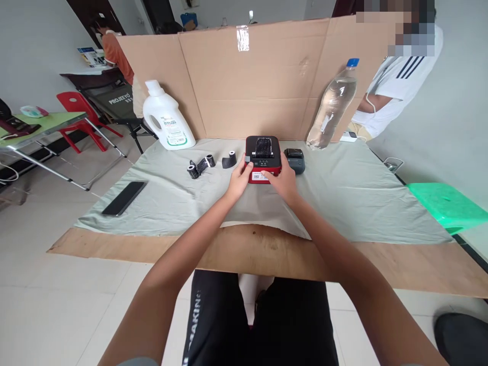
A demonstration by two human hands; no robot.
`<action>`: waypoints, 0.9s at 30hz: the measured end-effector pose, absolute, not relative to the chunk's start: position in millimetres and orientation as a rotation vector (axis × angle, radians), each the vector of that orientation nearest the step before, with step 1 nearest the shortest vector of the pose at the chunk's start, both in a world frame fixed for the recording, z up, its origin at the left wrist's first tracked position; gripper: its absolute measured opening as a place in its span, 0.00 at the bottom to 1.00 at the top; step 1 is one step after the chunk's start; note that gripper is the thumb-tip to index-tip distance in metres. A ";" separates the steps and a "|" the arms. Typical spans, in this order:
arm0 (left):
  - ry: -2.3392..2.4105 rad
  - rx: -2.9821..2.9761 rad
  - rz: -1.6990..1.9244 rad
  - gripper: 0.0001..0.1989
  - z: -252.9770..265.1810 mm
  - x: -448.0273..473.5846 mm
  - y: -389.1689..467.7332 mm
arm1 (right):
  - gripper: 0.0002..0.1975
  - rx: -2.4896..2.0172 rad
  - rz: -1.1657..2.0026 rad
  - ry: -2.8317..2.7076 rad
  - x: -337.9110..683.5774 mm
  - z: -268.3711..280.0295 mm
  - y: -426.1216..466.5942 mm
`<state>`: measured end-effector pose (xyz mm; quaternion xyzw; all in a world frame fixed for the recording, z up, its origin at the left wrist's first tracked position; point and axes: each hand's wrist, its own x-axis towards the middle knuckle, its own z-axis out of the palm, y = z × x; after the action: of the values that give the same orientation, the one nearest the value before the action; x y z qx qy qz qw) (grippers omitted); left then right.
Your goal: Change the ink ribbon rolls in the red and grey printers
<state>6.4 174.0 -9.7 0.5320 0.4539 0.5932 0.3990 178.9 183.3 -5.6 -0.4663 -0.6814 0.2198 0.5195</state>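
A boxy black-and-red label printer sits near the middle of the cloth, a dark glossy panel on its top and a white sticker on its red front. My left hand grips its left front corner, thumb on the front edge. On the opposite side, my right hand wraps the right front corner, with the thumb across the front near the sticker. Just right of it stands a smaller dark grey device, partly hidden by my right hand. To the left lie small rolls of black ribbon and another black roll.
A white detergent bottle and a tilted clear bottle lean against the cardboard screen. A black phone lies front left on the cloth. Two other people are beyond the screen. A green stool stands at right.
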 end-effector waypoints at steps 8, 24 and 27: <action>1.195 1.338 1.479 0.31 -23.2 6.0 68.4 | 0.47 -1.244 0.547 -1.672 183.3 -15.0 90.2; 1.471 1.525 1.396 0.31 -43.7 9.3 18.6 | 0.49 -1.212 0.217 -1.720 210.9 -48.7 45.7; 1.495 1.507 1.390 0.30 -43.0 10.2 17.8 | 0.47 -1.200 0.205 -1.713 210.3 -47.4 44.0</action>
<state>10.2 17.8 -43.0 0.5671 0.5626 0.5230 0.2973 210.3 44.0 -47.4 -0.4954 -0.7074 0.0845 0.4970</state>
